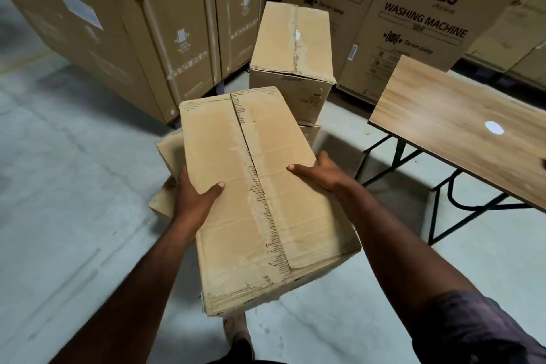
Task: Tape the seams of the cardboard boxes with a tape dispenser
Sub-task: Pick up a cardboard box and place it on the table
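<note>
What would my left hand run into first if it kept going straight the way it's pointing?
The cardboard box it holds: the left hand points forward and inward, pressed against that box's left side, so the box is met at once. Beyond it, depth is unclear.

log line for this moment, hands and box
phase: box held up; left hand: grips box left edge; right hand: grips box right edge; seam: ragged old tape; dispenser: not in view

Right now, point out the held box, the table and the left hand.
Held box (pixel 218 151): head view, left top flap.
Table (pixel 443 115): head view, bare wooden top.
Left hand (pixel 195 195): head view, back of the hand.
</note>
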`<action>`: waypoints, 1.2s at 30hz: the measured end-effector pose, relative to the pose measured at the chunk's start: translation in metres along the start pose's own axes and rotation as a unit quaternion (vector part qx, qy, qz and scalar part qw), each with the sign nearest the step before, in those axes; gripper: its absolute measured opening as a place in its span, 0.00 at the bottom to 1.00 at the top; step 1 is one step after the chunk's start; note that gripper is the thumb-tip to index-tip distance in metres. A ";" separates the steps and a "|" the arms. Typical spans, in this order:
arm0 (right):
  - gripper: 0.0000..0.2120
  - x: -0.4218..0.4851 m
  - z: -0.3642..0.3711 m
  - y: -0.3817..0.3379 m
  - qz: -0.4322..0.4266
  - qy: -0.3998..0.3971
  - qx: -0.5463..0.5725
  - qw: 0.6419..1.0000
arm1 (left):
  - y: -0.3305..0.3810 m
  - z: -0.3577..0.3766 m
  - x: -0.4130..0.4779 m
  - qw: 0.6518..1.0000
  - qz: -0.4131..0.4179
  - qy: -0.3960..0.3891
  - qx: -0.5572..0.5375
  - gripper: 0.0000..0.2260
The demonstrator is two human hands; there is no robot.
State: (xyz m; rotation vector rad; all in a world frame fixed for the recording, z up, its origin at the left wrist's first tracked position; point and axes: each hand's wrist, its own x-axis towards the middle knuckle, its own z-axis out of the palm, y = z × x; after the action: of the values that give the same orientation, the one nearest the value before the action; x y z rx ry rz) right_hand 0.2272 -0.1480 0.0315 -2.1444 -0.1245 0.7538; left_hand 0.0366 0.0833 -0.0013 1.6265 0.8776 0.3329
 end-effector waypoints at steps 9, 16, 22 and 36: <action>0.22 -0.097 -0.065 0.067 -0.043 -0.013 0.037 0.998 | 0.012 0.046 -0.099 1.000 0.007 -0.013 0.015 0.35; 0.12 -0.171 -0.126 0.143 -0.056 0.046 0.120 0.990 | 0.031 0.106 -0.169 0.995 0.047 -0.078 0.045 0.35; 0.09 -0.215 -0.181 0.199 -0.075 0.095 0.182 0.976 | 0.052 0.168 -0.209 0.985 0.090 -0.134 0.060 0.36; 0.05 -0.219 -0.313 0.276 -0.066 0.188 0.247 0.948 | 0.105 0.345 -0.196 0.956 0.132 -0.246 0.092 0.38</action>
State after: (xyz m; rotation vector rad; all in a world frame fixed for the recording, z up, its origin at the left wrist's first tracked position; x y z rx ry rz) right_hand 0.1766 -0.6146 0.0747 -1.7367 0.1134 0.2484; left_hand 0.1651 -0.3027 0.0545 1.8918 0.3194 0.0180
